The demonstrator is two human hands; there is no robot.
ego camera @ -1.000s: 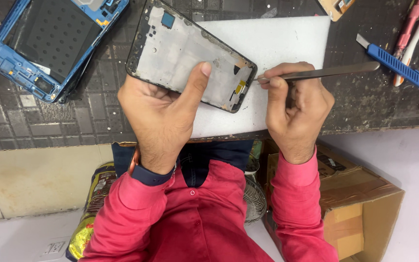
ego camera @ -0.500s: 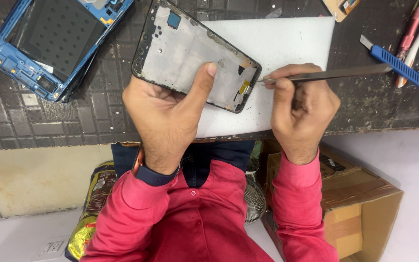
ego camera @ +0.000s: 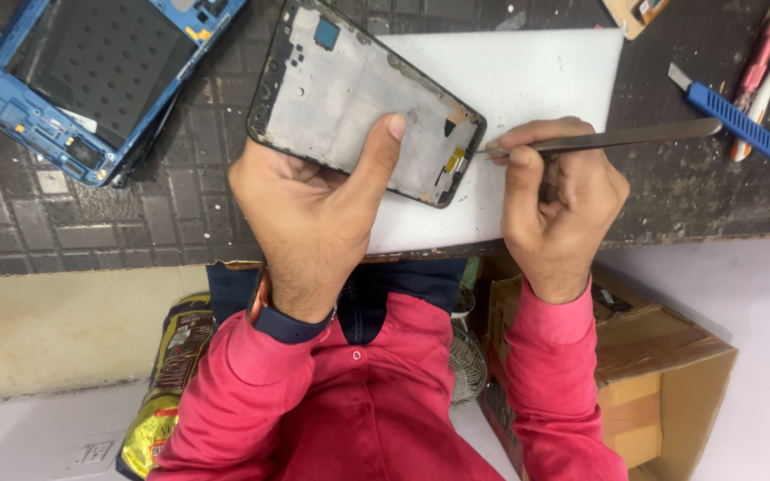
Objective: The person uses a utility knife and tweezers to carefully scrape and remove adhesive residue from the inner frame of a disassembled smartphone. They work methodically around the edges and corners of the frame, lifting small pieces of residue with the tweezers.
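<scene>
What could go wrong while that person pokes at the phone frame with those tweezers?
The tweezers in the right hand meet the phone frame at its edge; a slip might scratch the small parts there. The left hand lifts the frame by one side, so it could twist or drop onto the white mat.

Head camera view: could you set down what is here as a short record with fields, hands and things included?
Left hand: left hand grips the black phone frame, thumb pressed on its grey inner face
Right hand: right hand holds metal tweezers, tip at the frame's right end
Under the work: white mat on a dark tiled bench
Left of frame: blue phone frame, lying apart
Right side: blue-handled blade tool
Below the bench: cardboard box
Clothing: red sleeves, dark band on the left wrist
</scene>
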